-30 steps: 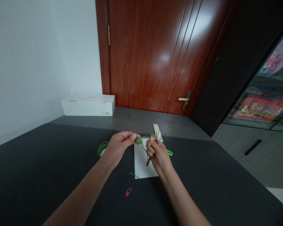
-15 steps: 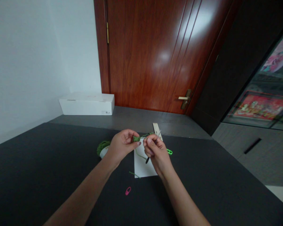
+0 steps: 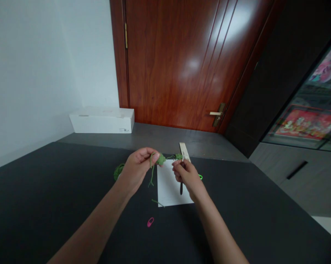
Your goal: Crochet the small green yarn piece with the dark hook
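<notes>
Left grip (image 3: 138, 167) pinched a green yarn piece (image 3: 161, 159); right grip (image 3: 189, 176) clasped a dark-handled tool (image 3: 181, 188) (its metal shaft projecting) over white paper (image 3: 167, 187) on the table (image 3: 72, 183).

A red-brown door (image 3: 171, 73), bright with glare (image 3: 237, 25), stands behind the black table (image 3: 72, 190). Left is a pale wall (image 3: 30, 73); right, a dark cabinet (image 3: 267, 80) with glass above grey drawers (image 3: 281, 183).

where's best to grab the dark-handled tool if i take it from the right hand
Probably by the lower end of its dark handle, coming from the near side: that end sticks out below the right hand, while the thin pale shaft points the opposite way.
</notes>
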The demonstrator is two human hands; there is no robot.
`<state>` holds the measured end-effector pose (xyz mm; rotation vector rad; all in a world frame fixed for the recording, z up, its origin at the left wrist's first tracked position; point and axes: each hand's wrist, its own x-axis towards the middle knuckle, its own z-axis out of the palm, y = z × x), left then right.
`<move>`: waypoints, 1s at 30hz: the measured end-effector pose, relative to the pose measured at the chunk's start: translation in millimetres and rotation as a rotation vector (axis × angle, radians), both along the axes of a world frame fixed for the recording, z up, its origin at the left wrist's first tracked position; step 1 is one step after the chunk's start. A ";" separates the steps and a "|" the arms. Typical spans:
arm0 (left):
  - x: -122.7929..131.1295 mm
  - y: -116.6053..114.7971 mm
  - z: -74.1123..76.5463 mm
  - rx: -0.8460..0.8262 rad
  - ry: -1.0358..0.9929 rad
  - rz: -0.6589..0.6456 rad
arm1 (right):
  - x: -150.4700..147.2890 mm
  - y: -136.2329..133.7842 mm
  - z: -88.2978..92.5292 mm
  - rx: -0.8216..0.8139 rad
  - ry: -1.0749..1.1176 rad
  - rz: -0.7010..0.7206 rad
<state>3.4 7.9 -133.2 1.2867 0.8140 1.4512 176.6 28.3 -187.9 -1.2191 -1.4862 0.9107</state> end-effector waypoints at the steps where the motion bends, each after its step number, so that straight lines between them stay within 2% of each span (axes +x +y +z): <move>1: -0.4 0.8 -0.7 -0.003 -0.009 0.003 | 3.4 5.4 -6.1 -0.013 -0.076 -0.025; 7: -3.1 9.2 -8.5 -0.031 -0.041 0.031 | 1.7 12.9 -36.9 -0.067 -0.526 -0.168; 14: -10.4 20.8 -19.7 -0.065 -0.005 0.065 | -4.0 10.3 -41.1 -0.056 -0.833 -0.148; 20: -11.5 29.4 -33.0 -0.136 0.083 0.074 | 2.4 16.4 -44.3 -0.032 -0.862 -0.166; 22: -10.9 32.0 -37.6 -0.155 0.103 0.069 | 16.9 23.6 -43.2 -0.028 -0.835 -0.208; 27: -10.0 39.5 -50.8 -0.189 0.146 0.039 | 73.9 47.5 -38.5 -0.040 -0.769 -0.470; 30: -8.3 44.7 -60.2 -0.216 0.204 0.017 | 91.6 58.6 -42.8 -0.048 -0.730 -0.538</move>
